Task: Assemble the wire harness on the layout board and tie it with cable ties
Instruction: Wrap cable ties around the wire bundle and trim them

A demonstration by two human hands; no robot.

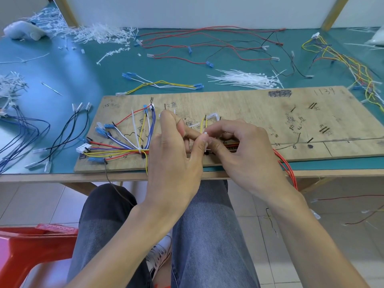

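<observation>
White tie (139, 151) bound the wires (116, 151) at left; left hand (174, 150) and right hand (239, 146) pinched a second tie (205, 133) over the board (249, 109); rightward, wires lay untied.

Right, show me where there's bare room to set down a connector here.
Bare mat lies between the tie scraps, the yellow-white wires and the black wires. The layout board is bare right of the right hand, short of the paired nails. Crowded: the board's left end under the fanned harness, and mid-board where it and the left hand pinch a cable tie.
</observation>
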